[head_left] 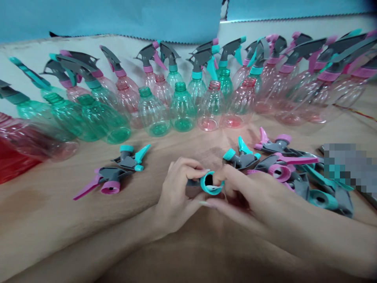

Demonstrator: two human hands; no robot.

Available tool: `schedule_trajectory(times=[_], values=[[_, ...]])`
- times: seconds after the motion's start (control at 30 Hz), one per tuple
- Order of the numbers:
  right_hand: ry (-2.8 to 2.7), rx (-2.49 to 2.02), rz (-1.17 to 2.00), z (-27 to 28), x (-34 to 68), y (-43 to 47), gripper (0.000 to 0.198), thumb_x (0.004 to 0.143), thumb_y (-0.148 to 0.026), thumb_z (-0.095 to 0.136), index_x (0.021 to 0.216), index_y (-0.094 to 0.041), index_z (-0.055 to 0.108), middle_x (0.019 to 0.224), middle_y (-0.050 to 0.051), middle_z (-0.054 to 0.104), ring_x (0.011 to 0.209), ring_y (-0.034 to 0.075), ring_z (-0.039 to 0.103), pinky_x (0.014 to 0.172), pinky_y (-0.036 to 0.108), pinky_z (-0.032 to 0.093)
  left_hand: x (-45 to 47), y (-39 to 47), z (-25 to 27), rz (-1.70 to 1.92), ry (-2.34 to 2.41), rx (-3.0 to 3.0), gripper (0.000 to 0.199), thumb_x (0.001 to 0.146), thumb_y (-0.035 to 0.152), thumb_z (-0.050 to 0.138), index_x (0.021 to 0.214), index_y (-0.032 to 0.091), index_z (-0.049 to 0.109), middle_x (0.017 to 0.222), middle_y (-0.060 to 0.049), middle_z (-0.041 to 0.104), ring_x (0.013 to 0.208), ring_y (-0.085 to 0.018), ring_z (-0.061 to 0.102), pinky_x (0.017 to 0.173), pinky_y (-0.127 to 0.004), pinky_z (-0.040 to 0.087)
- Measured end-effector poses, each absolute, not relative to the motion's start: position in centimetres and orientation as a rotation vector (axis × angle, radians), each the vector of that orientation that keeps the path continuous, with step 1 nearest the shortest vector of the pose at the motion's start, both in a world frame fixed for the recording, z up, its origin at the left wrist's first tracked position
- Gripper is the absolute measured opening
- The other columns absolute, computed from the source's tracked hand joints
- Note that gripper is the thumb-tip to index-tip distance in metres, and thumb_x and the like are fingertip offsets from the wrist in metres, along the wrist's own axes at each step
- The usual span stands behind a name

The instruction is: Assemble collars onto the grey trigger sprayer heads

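A trigger spray head [211, 191] with a teal screw collar is held low over the table, its dark opening turned towards me. My left hand [179, 188] grips it from the left, thumb below and fingers above. On the other side, my right hand [247, 192] is closed about the collar, with a fingertip at the opening. A small white piece shows at the collar's lower inside edge. The body of the spray head is mostly hidden by my fingers.
Several loose spray heads [279, 171] in pink, teal and grey lie to the right, and a few [111, 187] lie to the left. Behind stand rows of clear green and pink bottles [182, 112], some capped. A red plastic bag [17, 165] is at far left; a blurred-out flat object [353, 169] at right.
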State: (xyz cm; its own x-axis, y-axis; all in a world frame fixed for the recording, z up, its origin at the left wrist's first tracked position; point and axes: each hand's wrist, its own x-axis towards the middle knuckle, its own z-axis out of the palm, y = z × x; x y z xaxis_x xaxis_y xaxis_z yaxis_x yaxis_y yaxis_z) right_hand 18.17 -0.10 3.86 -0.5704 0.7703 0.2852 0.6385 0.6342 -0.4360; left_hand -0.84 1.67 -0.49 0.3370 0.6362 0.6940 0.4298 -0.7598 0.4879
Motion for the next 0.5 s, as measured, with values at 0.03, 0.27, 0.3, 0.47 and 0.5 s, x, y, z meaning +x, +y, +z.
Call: schedule_trajectory(times=[0.03, 0.27, 0.3, 0.47, 0.5], values=[[-2.405, -1.107, 0.408, 4.2, 18.4, 0.0, 0.02, 0.095, -0.037, 0.048, 0.082, -0.022, 0.045, 0.057, -0.007, 0.047, 0.042, 0.01, 0.039, 0.042, 0.024, 0.022, -0.8, 1.7, -0.5, 1.383, 0.978, 2.373, 0.019, 0.089, 0.034, 0.062, 0.098, 0.02, 0.053, 0.094, -0.004, 0.06, 0.081, -0.017, 0.06, 0.071, -0.033, 0.044], [-2.356, -0.945, 0.527, 6.5, 19.5, 0.9, 0.015, 0.094, -0.024, 0.052, 0.087, -0.024, 0.066, 0.071, -0.006, 0.068, 0.055, 0.008, 0.055, 0.05, 0.021, 0.036, -0.6, 1.7, -0.2, 1.388, 0.956, 2.339, 0.031, 0.081, 0.038, 0.072, 0.097, 0.02, 0.053, 0.09, -0.003, 0.061, 0.078, -0.017, 0.061, 0.068, -0.032, 0.045], [-2.322, -0.947, 0.482, 6.7, 19.6, 1.0, 0.015, 0.092, -0.026, 0.055, 0.084, -0.023, 0.067, 0.068, -0.007, 0.067, 0.051, 0.007, 0.052, 0.048, 0.02, 0.035, -0.5, 1.7, -0.1, 1.391, 0.951, 2.337, 0.033, 0.079, 0.037, 0.075, 0.097, 0.02, 0.053, 0.088, -0.003, 0.061, 0.078, -0.017, 0.06, 0.068, -0.032, 0.045], [-2.289, -0.932, 0.294, 6.8, 19.5, 1.0, 0.02, 0.089, -0.021, 0.058, 0.072, -0.018, 0.067, 0.055, -0.005, 0.059, 0.043, 0.007, 0.041, 0.043, 0.022, 0.03, -0.5, 1.7, 0.1, 1.352, 0.948, 2.348, 0.035, 0.077, 0.037, 0.076, 0.096, 0.019, 0.054, 0.087, -0.003, 0.062, 0.078, -0.017, 0.06, 0.068, -0.032, 0.045], [-2.3, -0.918, 0.284, 6.6, 19.4, 1.0, 0.021, 0.089, -0.019, 0.056, 0.071, -0.018, 0.066, 0.053, -0.005, 0.057, 0.044, 0.007, 0.041, 0.043, 0.022, 0.03, -0.5, 1.7, 0.2, 1.359, 0.938, 2.357, 0.034, 0.078, 0.038, 0.076, 0.096, 0.019, 0.054, 0.086, -0.003, 0.061, 0.078, -0.017, 0.06, 0.068, -0.032, 0.045]])
